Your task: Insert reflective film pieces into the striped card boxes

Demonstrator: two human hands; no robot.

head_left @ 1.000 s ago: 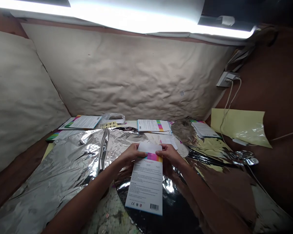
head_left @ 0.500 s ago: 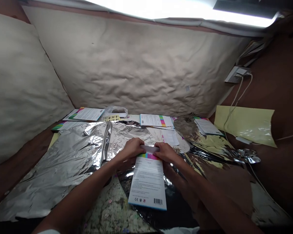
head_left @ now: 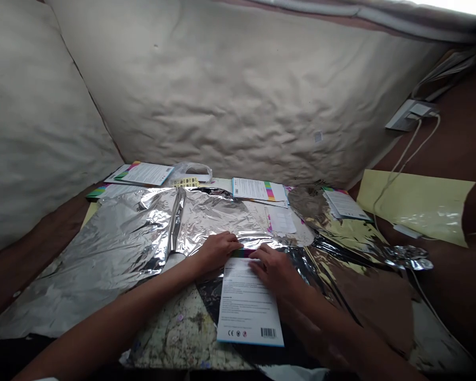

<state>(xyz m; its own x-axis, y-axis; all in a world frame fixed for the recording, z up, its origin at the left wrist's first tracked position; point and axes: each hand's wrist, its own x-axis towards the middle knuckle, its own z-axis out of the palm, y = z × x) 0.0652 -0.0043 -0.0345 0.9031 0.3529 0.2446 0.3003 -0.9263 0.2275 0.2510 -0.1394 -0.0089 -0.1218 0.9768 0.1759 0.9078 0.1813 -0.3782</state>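
Presently: left hand open, at printed card's top edge | right hand open, flat on card | foil sheet touching both.

White printed paper card lying flat, pressed under two hands

The long white rectangular card lies square to the person, its near end on a dark, shiny sheet and its face covered in small grey text lines. A black barcode sits at the near right corner, small round marks at the near left, and a thin blue line runs along the near edge. At the far edge, only a narrow multicoloured strip shows, meeting crumpled silver foil. The fingers of the right hand lie on the card's far right corner; the left hand rests on the foil just beside the strip.
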